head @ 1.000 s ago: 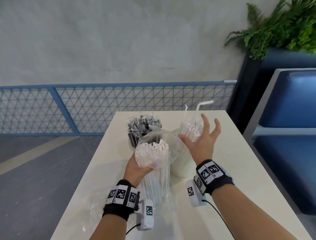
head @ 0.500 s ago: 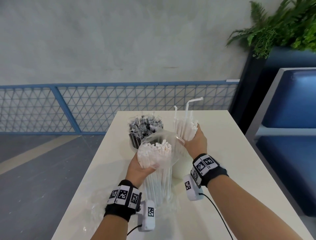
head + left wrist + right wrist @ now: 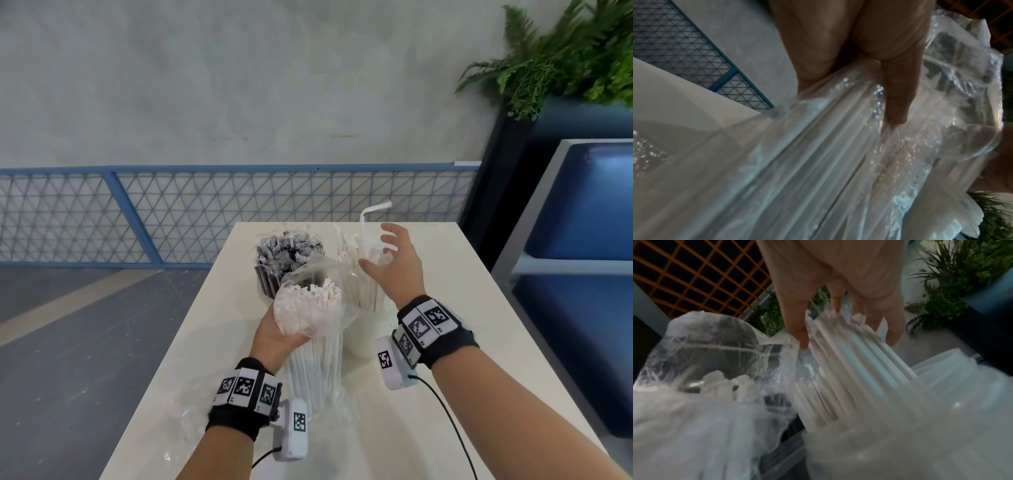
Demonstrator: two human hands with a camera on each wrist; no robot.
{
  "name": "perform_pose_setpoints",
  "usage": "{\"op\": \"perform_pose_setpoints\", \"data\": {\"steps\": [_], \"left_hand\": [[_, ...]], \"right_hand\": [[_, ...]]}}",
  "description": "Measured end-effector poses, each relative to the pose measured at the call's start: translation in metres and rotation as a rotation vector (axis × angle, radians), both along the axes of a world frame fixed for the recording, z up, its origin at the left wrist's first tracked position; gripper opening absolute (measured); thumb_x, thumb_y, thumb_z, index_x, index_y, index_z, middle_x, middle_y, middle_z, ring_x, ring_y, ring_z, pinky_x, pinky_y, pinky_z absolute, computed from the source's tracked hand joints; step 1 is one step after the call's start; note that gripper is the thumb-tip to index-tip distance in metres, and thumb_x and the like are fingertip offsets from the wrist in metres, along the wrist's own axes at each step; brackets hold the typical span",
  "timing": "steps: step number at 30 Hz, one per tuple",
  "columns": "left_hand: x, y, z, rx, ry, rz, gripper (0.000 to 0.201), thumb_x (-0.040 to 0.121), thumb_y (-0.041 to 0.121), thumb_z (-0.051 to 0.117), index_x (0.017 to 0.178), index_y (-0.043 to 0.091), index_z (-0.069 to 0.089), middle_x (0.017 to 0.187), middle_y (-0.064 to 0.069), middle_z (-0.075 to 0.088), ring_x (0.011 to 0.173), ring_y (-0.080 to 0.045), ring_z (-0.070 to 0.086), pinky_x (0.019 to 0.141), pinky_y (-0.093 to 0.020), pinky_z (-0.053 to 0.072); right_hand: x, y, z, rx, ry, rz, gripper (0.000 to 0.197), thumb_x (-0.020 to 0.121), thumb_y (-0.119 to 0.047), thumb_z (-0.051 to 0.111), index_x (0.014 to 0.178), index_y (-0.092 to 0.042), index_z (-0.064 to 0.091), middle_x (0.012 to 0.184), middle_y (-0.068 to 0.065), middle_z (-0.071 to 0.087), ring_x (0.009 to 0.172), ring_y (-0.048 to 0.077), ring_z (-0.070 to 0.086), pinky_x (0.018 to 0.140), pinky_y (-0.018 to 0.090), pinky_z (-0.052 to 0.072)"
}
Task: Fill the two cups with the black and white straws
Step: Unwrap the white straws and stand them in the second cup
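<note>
My left hand (image 3: 274,337) grips a clear plastic bag of white straws (image 3: 308,308) that stands upright on the table; in the left wrist view the fingers (image 3: 896,91) curl round the bag (image 3: 818,162). Behind it a white cup (image 3: 363,334) holds loose white straws (image 3: 363,284), one bent straw (image 3: 368,219) sticking up. Over their tops my right hand (image 3: 394,263) is open with fingers spread; the right wrist view shows the fingertips (image 3: 802,339) touching the straws (image 3: 849,361). Further left, wrapped black straws (image 3: 287,251) fill a dark cup (image 3: 265,284).
The cream table (image 3: 445,394) is narrow, with floor dropping off on the left. Crumpled clear plastic (image 3: 191,411) lies near my left wrist. A blue mesh railing (image 3: 205,212) runs behind, and a blue bench (image 3: 582,222) and a plant (image 3: 565,61) stand at the right.
My right hand closed round the white straws in the cup half a second ago and has now let go, fingers spread again. The left hand has kept hold of the bag.
</note>
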State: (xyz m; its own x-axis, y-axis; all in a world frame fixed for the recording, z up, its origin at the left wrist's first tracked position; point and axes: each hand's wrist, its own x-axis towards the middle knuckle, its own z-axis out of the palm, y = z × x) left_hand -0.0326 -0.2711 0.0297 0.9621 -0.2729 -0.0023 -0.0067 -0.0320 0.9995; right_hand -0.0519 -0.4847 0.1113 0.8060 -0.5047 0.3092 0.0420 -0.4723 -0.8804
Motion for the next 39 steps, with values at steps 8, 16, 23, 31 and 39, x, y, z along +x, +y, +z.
{"op": "perform_pose_setpoints", "data": {"steps": [8, 16, 23, 31, 39], "left_hand": [[0.000, 0.000, 0.002, -0.002, -0.003, -0.020, 0.086, 0.050, 0.026, 0.085, 0.128, 0.010, 0.050, 0.122, -0.006, 0.063, 0.115, -0.017, 0.058, 0.101, -0.041, 0.046], [-0.004, -0.001, 0.003, -0.053, -0.012, -0.075, 0.087, 0.046, 0.020, 0.083, 0.125, 0.010, 0.049, 0.118, -0.003, 0.064, 0.108, -0.010, 0.062, 0.087, -0.022, 0.053], [-0.007, 0.003, 0.004, -0.045, -0.016, -0.125, 0.067, 0.061, -0.017, 0.074, 0.121, 0.004, 0.051, 0.105, 0.002, 0.064, 0.094, -0.006, 0.064, 0.068, -0.012, 0.051], [-0.009, 0.004, -0.003, 0.015, -0.059, -0.096, 0.053, 0.061, -0.011, 0.078, 0.103, 0.017, 0.060, 0.095, 0.010, 0.065, 0.081, 0.010, 0.065, 0.067, -0.009, 0.049], [-0.014, 0.003, -0.001, 0.025, -0.064, -0.115, 0.047, 0.053, 0.008, 0.077, 0.095, 0.023, 0.062, 0.092, 0.010, 0.067, 0.080, 0.008, 0.066, 0.067, -0.010, 0.050]], "right_hand": [[-0.026, 0.020, 0.004, -0.185, -0.432, -0.093, 0.024, 0.081, -0.006, 0.064, 0.103, -0.010, 0.057, 0.101, -0.003, 0.053, 0.091, 0.005, 0.052, 0.084, 0.011, 0.040], [-0.041, 0.051, -0.027, -0.386, 0.153, 0.311, 0.043, 0.085, -0.022, 0.063, 0.125, -0.012, 0.051, 0.117, 0.006, 0.059, 0.098, 0.018, 0.059, 0.086, 0.022, 0.046], [-0.041, 0.064, -0.032, -0.262, 0.054, 0.390, 0.056, 0.072, -0.015, 0.076, 0.124, -0.021, 0.056, 0.121, 0.000, 0.061, 0.110, 0.013, 0.053, 0.094, 0.022, 0.042], [-0.032, 0.067, -0.048, 0.010, 0.165, 0.392, 0.049, 0.064, -0.021, 0.085, 0.108, -0.011, 0.065, 0.099, 0.000, 0.069, 0.090, 0.009, 0.063, 0.072, 0.012, 0.046], [-0.046, 0.082, -0.058, 0.215, -0.015, 0.324, 0.037, 0.068, -0.026, 0.074, 0.095, -0.038, 0.052, 0.095, -0.012, 0.064, 0.091, 0.001, 0.063, 0.078, 0.018, 0.052]]}}
